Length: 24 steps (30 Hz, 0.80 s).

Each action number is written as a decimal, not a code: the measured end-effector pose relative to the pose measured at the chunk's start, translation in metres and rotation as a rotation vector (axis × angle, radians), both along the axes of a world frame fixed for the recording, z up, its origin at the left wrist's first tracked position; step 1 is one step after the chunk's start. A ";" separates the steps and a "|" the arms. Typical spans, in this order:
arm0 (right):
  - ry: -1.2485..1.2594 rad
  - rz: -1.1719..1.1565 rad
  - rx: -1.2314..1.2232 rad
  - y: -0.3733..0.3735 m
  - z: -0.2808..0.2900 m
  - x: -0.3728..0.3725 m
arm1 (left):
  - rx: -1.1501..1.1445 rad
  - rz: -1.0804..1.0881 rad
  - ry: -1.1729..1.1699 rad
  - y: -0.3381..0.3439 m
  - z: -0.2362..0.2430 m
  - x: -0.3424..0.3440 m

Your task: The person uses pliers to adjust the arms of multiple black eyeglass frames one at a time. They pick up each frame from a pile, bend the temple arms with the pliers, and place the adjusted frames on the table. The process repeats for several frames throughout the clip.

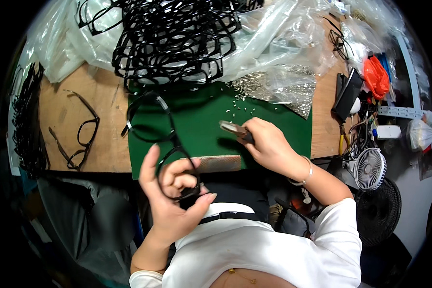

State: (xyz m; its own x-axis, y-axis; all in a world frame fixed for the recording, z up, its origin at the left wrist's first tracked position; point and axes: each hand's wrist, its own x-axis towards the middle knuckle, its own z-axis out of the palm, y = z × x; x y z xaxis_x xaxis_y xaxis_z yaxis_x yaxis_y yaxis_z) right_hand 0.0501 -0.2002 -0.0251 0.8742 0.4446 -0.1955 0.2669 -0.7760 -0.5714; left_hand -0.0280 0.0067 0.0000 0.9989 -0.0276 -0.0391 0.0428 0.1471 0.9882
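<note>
Over the near left part of the green mat (285, 132), the left hand (170, 211) holds a black frame (174, 137), fingers curled around its near rim, the thumb low on the right side. It is raised and tilted, its other rim reaching far and left. Right of it, the right hand (270, 144) is closed around pliers (234, 128), whose tip points left, apart from the frame. Whether the pliers' jaws are parted, I cannot tell. Farther off, small metal bits (249, 87) lie near a clear bag, and a pile of frames (177, 43) covers the far side. On the table's left rests a pair of glasses (87, 146).
</note>
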 end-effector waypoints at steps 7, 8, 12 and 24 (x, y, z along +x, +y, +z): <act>0.438 -0.187 0.687 0.036 0.037 -0.031 | 0.190 0.024 -0.155 -0.021 -0.009 0.004; 0.455 -0.217 0.712 0.037 0.035 -0.033 | 0.211 0.048 -0.178 -0.023 -0.010 0.005; 0.599 -0.355 0.936 0.043 0.033 -0.038 | 0.226 0.091 -0.169 -0.027 -0.012 0.004; 0.991 -0.158 0.900 0.047 0.057 -0.012 | 0.034 -0.129 0.007 -0.003 0.012 0.012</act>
